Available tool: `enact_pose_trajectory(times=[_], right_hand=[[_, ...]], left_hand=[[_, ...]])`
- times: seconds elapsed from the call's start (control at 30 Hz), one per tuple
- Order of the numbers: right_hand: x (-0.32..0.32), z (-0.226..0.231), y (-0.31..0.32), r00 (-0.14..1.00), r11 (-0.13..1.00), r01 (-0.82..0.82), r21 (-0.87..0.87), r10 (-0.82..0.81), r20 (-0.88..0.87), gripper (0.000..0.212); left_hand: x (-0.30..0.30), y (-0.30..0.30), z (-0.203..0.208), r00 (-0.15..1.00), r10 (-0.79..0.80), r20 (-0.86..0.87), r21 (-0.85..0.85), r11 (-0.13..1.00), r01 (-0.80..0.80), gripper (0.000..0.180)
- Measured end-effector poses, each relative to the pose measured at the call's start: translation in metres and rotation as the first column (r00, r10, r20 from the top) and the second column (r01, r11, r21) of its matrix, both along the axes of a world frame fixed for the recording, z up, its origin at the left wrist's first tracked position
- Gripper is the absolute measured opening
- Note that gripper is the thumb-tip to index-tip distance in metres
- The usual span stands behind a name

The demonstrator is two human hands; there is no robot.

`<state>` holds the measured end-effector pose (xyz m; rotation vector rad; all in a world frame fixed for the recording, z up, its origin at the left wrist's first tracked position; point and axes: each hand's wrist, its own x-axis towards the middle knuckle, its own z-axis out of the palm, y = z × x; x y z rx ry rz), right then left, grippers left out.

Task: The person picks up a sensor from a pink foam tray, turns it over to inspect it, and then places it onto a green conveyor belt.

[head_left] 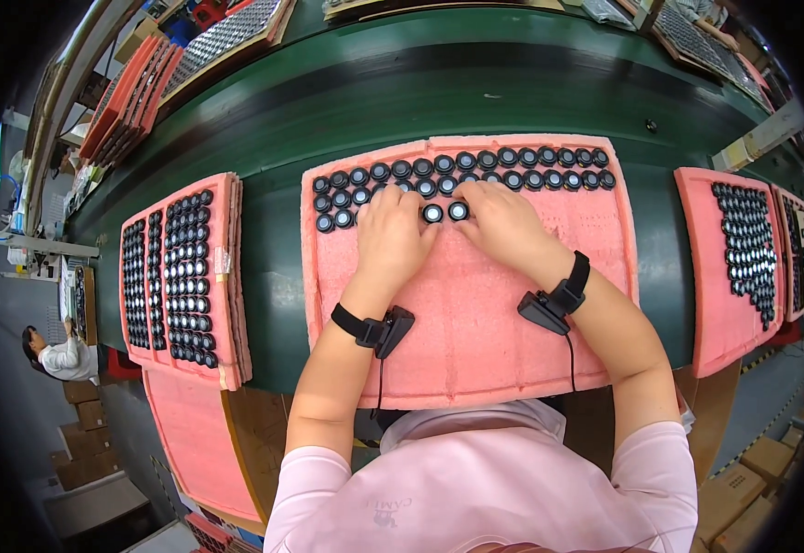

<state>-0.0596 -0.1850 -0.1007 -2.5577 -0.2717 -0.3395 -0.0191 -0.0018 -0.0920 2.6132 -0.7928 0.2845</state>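
Note:
A pink foam tray (457,313) lies in front of me, with rows of small round black parts with pale centres (443,164) along its far side. My left hand (391,238) is over the tray, fingers bent, its thumb and fingertips closed on a round black part (432,213). Close beside it, my right hand (505,226) pinches another round black part (458,210). The two held parts sit side by side, slightly apart, just below the second row. My left fingers hide some of the third row.
A green conveyor belt (476,101) runs beyond and beneath the tray. To the left stands a stack of pink foam trays (229,276) bearing black parts; another filled tray (711,323) is at the right. Black straps with small devices (393,330) are on both wrists. A person (68,358) sits far left.

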Motion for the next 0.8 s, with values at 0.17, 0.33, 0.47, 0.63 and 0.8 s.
enact_pose_trajectory(times=[0.17, 0.33, 0.47, 0.63, 0.8], right_hand=[[0.003, -0.004, 0.007, 0.999, 1.0, 0.023, 0.002, -0.023, 0.032, 0.029], [-0.001, 0.004, -0.003, 0.998, 0.999, 0.018, 0.033, -0.02, 0.063, 0.027], [-0.002, 0.023, -0.03, 0.996, 0.997, 0.082, 0.016, -0.082, 0.041, 0.026], [0.014, 0.032, -0.099, 0.977, 0.978, 0.208, -0.021, -0.207, 0.041, 0.023], [0.036, 0.032, -0.195, 0.89, 0.889, 0.433, -0.149, -0.448, -0.082, 0.026]], left_hand=[[0.002, 0.001, -0.002, 1.0, 0.03, -0.01, -0.063, 0.998, -0.03, 0.03], [-0.001, 0.0, 0.004, 0.998, -0.035, -0.044, -0.101, 0.994, 0.03, 0.03], [-0.01, -0.002, 0.011, 0.957, -0.21, -0.2, -0.224, 0.961, 0.164, 0.031], [-0.034, -0.017, 0.014, 0.747, -0.482, -0.458, -0.404, 0.861, 0.308, 0.03], [-0.041, -0.022, 0.007, 0.684, -0.498, -0.534, -0.381, 0.863, 0.331, 0.028]])
